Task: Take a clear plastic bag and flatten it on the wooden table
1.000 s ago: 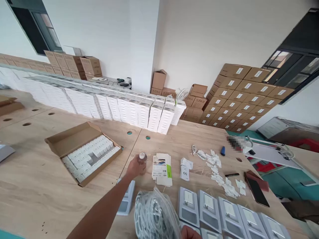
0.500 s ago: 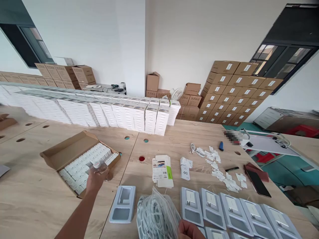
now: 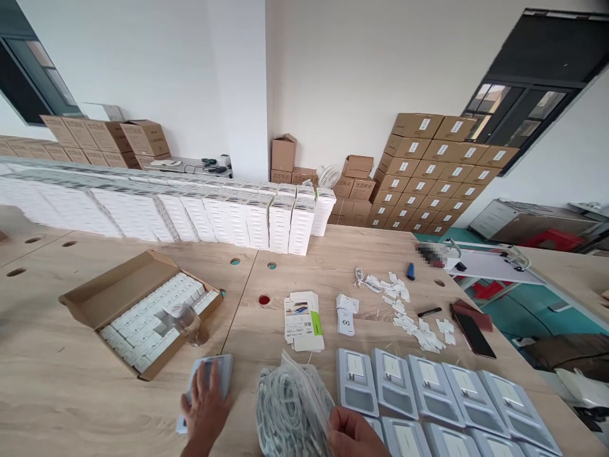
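Both hands sit at the bottom edge. My left hand [image 3: 205, 406] lies flat, fingers spread, on a pale grey moulded plastic tray [image 3: 208, 388] and covers most of it. My right hand [image 3: 351, 435] is cut off by the frame; its fingers curl against the clear plastic bag of coiled white cables [image 3: 292, 412], but I cannot tell whether it truly grips the bag.

Going by size: the long wall of stacked white retail boxes [image 3: 166, 212] runs across the far side of the light wooden surface [image 3: 61, 393], print too small to read. The brown shipping cartons [image 3: 438, 171] by the wall carry white labels, also unreadable. The open brown cardboard carton of small white packs [image 3: 137, 311] lies left of centre, and a clear plastic bottle [image 3: 183, 322] stands at its near edge. A row of grey trays with white inserts [image 3: 428, 393] runs off the lower right. The flattened white box with a green stripe [image 3: 303, 320] shows a QR-like code only. One patch at the far right is blurred out.

Half a second ago my left hand held that bottle; now it has let go and moved onto the tray.
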Available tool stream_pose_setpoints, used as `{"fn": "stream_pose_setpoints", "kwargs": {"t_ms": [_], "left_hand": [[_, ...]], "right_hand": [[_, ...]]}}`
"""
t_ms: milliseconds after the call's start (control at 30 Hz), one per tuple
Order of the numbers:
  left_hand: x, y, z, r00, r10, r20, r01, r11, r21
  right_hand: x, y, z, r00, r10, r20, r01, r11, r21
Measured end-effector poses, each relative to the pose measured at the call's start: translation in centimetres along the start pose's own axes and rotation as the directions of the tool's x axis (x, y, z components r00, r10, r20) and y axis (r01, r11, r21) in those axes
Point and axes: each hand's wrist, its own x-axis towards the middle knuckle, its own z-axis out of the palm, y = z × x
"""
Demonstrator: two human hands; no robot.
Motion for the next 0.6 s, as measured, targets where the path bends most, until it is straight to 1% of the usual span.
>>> {"fn": "stream_pose_setpoints", "kwargs": {"t_ms": [67, 100, 133, 167, 200, 233, 267, 300, 333, 367, 400, 433, 467, 533, 600], "left_hand": [[1.0, -1.7, -2.3, 0.998, 0.008, -0.057, -0.005, 0.999, 0.052], [1.3, -2.0, -3.9, 0.997, 0.027, -0.074, -0.024, 0.999, 0.044], [1.3, -1.9, -5.6, 0.997, 0.052, -0.065, -0.053, 0.999, -0.004], [1.0, -1.4, -7.5, 0.997, 0.075, -0.017, -0.076, 0.992, -0.100], [0.3, -0.5, -9.4, 0.988, 0.113, 0.101, -0.084, 0.964, -0.254], [-0.6, 0.8, -11.2, 0.947, 0.174, 0.270, -0.044, 0.903, -0.426], [-1.8, 2.4, -12.8, 0.882, 0.269, 0.386, 0.013, 0.807, -0.591], [-3.2, 4.0, -14.1, 0.782, 0.377, 0.497, 0.109, 0.702, -0.704], [-4.6, 5.6, -15.1, 0.672, 0.426, 0.605, 0.231, 0.656, -0.719], [-5.9, 7.0, -15.7, 0.579, 0.448, 0.681, 0.314, 0.649, -0.693], [-7.0, 8.2, -16.0, 0.517, 0.449, 0.729, 0.368, 0.652, -0.663], [-7.9, 9.2, -16.1, 0.495, 0.424, 0.759, 0.409, 0.657, -0.633], [-8.5, 9.8, -16.0, 0.487, 0.401, 0.776, 0.436, 0.658, -0.614], [-9.1, 10.4, -15.6, 0.497, 0.349, 0.795, 0.480, 0.653, -0.586], [-9.1, 10.4, -15.3, 0.489, 0.327, 0.809, 0.502, 0.653, -0.567]], "right_hand": [[0.4, 0.0, 0.2, 1.000, -0.008, 0.016, 0.008, 1.000, 0.001], [0.6, -0.1, 0.4, 1.000, -0.014, 0.021, 0.014, 1.000, -0.010], [0.8, -0.4, 0.7, 1.000, -0.017, 0.023, 0.017, 0.999, -0.037], [0.9, -0.8, 1.1, 1.000, -0.020, 0.017, 0.021, 0.997, -0.077], [1.0, -1.2, 1.6, 1.000, -0.021, 0.003, 0.021, 0.992, -0.124], [1.0, -1.7, 2.1, 1.000, -0.016, -0.017, 0.013, 0.985, -0.170], [0.9, -2.2, 2.7, 0.999, -0.010, -0.037, 0.001, 0.976, -0.216], [0.8, -2.6, 3.3, 0.999, -0.005, -0.046, -0.008, 0.965, -0.262], [0.7, -3.0, 3.8, 0.999, -0.011, -0.053, -0.006, 0.952, -0.307], [0.5, -3.2, 4.3, 0.998, -0.022, -0.059, -0.001, 0.934, -0.357], [0.3, -3.4, 4.7, 0.998, -0.030, -0.063, 0.002, 0.916, -0.402], [0.1, -3.5, 5.0, 0.997, -0.031, -0.064, 0.000, 0.903, -0.429], [-0.1, -3.6, 5.2, 0.998, -0.020, -0.060, -0.009, 0.896, -0.444], [-0.4, -3.6, 5.4, 0.998, 0.030, -0.056, -0.052, 0.891, -0.451], [-0.5, -3.7, 5.5, 0.998, 0.053, -0.034, -0.063, 0.883, -0.465]]}}
